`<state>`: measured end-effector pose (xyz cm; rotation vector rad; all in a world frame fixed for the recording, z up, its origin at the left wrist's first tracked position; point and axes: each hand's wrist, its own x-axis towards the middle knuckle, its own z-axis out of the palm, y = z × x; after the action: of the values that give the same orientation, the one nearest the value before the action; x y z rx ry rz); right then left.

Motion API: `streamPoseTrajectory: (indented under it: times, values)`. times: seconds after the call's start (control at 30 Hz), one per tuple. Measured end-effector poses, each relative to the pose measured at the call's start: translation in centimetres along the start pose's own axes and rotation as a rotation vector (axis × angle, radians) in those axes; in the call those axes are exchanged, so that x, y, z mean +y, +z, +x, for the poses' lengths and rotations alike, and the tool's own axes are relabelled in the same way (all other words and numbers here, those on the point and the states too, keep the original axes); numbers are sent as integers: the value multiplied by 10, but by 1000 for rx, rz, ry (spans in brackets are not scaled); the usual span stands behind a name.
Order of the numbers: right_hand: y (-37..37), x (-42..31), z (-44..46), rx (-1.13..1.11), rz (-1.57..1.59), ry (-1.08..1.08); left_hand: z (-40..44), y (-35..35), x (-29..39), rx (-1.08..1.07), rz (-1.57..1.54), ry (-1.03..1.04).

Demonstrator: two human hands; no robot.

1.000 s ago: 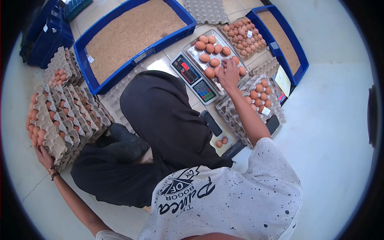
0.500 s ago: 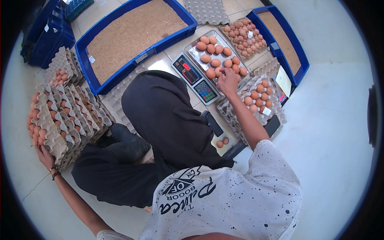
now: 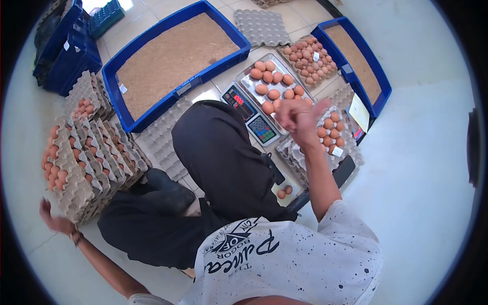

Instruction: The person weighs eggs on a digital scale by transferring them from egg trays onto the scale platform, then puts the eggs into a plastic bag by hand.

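My right hand (image 3: 303, 121) is raised over the near edge of a digital scale (image 3: 262, 128), thumb stretched out and fingers loosely bent, with no egg visible in it. Several brown eggs (image 3: 273, 94) lie on the scale's metal pan, and its display glows red. Just right of that hand, a grey egg tray (image 3: 329, 160) tops a stack and carries eggs and a white label. My left hand (image 3: 55, 217) is open, apart from the near side of a tall stack of egg-filled trays (image 3: 76, 195) at the left.
Blue bins (image 3: 118, 109) (image 3: 385, 101) hold brown granular material. A full egg tray (image 3: 311, 60) stands beyond the scale, near an upturned tray (image 3: 262, 28). Two loose eggs (image 3: 285, 191) lie by my knee, near a dark phone-like object (image 3: 344, 171). Blue crates (image 3: 76, 63) stand far left.
My right hand has lifted off the eggs on the scale and come back toward me. My left hand has left the egg stack and dropped lower. The view has shifted slightly.
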<state>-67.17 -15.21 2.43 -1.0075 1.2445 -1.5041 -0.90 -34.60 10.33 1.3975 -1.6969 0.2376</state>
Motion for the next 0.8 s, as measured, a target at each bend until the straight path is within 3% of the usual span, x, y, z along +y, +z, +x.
streamPoseTrajectory:
  times: [0.03, 0.13, 0.2, 0.27, 0.33, 0.4, 0.43, 0.5, 0.63, 0.7, 0.8]
  values:
    - [4, -27, -3, 4, 25, -112, -4, -22, 17, -32, 14, 83]
    - [21, -65, -18, 9, -67, -304, -46, -51, 166, -187, -1051, 157]
    - [34, -76, -25, 16, -172, -394, -74, -37, 217, -514, -1322, 175]
    - [32, -42, -18, 43, -296, -262, -89, 20, 247, -685, -1212, 94]
    - [24, 12, -7, 21, -327, -82, -107, 84, 248, -830, -658, -359]
    - [11, 74, 0, -25, -239, 91, -121, 118, 221, -1043, -1006, -362]
    - [4, 99, -1, -43, -181, 150, -118, 118, 228, -1052, -1057, -307]
    - [13, 83, -12, -37, -377, 153, -113, 102, 246, -1060, -1117, -207]
    - [25, 80, -28, 28, -282, 219, -111, 100, 250, -1082, -948, -224]
    - [31, 69, -23, -69, -323, 238, -103, 91, 257, -1123, -910, -201]
    - [44, 56, -21, -28, -733, 69, -101, 54, 261, -1098, -696, 5]
